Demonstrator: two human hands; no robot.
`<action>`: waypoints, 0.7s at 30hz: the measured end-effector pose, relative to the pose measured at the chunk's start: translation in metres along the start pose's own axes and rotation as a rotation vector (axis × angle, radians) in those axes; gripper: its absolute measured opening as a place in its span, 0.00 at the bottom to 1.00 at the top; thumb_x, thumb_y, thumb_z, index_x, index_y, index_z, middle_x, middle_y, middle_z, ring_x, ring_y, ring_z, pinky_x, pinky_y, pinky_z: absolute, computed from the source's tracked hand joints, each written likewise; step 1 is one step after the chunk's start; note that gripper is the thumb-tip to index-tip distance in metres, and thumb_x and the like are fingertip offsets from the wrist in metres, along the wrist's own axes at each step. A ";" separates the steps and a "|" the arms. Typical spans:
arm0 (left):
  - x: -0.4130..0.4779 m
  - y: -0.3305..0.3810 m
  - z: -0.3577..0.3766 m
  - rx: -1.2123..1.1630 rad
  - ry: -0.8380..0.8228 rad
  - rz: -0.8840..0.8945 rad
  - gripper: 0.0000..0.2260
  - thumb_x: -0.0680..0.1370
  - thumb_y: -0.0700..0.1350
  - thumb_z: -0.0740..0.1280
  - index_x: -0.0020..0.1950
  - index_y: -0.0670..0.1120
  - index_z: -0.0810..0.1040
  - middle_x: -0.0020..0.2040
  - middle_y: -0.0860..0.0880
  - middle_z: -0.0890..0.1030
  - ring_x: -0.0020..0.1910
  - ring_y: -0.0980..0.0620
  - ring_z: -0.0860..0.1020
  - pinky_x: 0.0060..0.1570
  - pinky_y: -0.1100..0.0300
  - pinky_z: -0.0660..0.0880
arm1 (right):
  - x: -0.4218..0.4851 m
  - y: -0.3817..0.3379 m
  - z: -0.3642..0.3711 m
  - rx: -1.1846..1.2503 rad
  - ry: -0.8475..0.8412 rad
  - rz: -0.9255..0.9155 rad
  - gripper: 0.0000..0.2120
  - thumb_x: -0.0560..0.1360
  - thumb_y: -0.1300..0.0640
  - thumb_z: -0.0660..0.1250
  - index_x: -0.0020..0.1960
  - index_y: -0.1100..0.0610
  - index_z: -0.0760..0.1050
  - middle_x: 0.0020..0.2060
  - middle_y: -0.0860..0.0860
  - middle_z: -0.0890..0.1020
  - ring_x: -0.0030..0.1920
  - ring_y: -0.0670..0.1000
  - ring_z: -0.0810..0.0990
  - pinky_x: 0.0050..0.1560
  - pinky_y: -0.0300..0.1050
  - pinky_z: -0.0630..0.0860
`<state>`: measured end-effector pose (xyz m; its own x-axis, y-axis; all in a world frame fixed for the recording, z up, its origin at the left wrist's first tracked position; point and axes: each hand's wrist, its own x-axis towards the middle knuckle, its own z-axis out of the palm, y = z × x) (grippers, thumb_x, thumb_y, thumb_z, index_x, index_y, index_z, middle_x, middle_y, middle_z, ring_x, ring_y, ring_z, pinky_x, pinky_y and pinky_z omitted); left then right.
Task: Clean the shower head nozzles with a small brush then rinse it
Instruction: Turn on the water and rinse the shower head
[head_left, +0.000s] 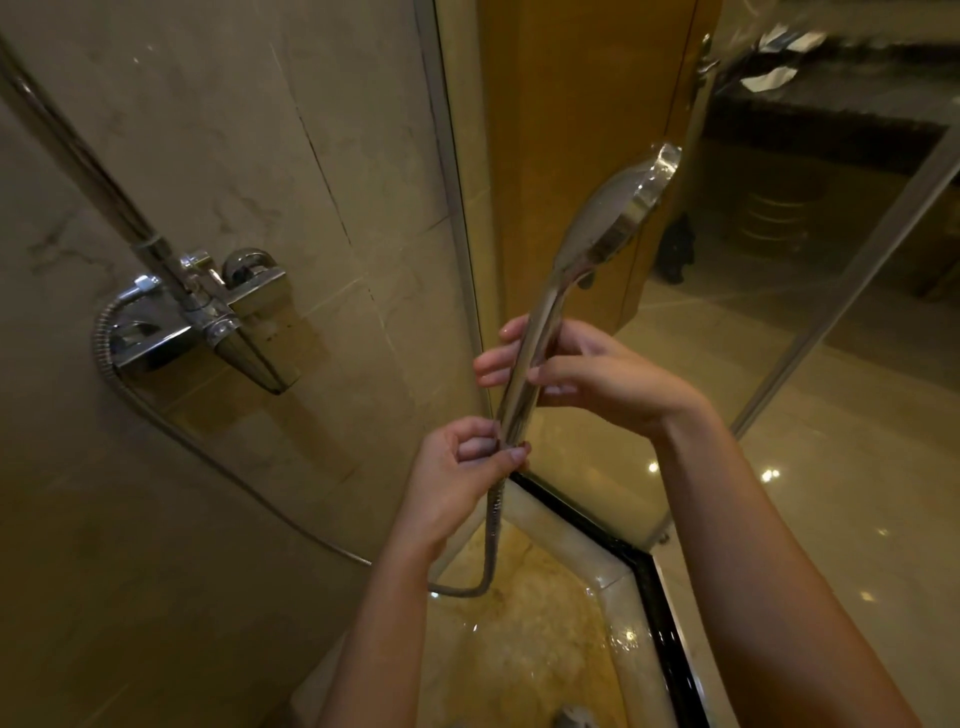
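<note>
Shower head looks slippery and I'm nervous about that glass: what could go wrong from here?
The shower head is held up near the glass panel; slipping from the right hand or left hand, it might strike it. The wet shower floor could be slippery underfoot.

Left hand (457, 470) pinches the handle base of the shower head (608, 223). Right hand (587, 374) curls round the handle just above. Both forearms bare, raised.

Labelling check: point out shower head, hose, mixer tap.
shower head (602, 223), head view, back of dome.
hose (495, 519), head view, vertical stretch.
mixer tap (254, 292), head view, chrome body.
</note>
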<state>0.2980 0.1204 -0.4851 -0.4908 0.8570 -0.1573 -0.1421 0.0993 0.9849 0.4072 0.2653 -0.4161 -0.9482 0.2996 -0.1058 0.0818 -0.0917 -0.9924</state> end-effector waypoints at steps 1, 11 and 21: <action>0.000 0.001 0.000 0.003 0.000 0.004 0.09 0.70 0.33 0.71 0.44 0.45 0.77 0.37 0.48 0.85 0.37 0.54 0.83 0.39 0.66 0.77 | -0.001 -0.001 -0.002 -0.002 -0.022 -0.006 0.24 0.70 0.62 0.65 0.65 0.61 0.67 0.56 0.54 0.82 0.58 0.53 0.81 0.61 0.51 0.76; 0.000 0.002 0.006 -0.027 -0.015 0.013 0.09 0.70 0.33 0.70 0.47 0.44 0.78 0.37 0.48 0.85 0.38 0.54 0.83 0.41 0.65 0.77 | 0.009 0.003 0.010 -0.332 0.294 -0.181 0.23 0.65 0.53 0.77 0.49 0.69 0.74 0.39 0.66 0.80 0.39 0.61 0.79 0.39 0.53 0.77; 0.002 -0.005 0.001 -0.043 0.022 -0.014 0.09 0.70 0.33 0.70 0.46 0.44 0.78 0.36 0.48 0.84 0.35 0.54 0.83 0.41 0.63 0.79 | 0.014 0.008 0.015 0.001 0.048 -0.083 0.18 0.76 0.70 0.62 0.65 0.67 0.67 0.58 0.57 0.80 0.59 0.51 0.80 0.58 0.43 0.77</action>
<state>0.2986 0.1220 -0.4904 -0.5071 0.8443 -0.1730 -0.1859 0.0888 0.9785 0.3903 0.2544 -0.4244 -0.9358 0.3515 -0.0263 0.0032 -0.0661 -0.9978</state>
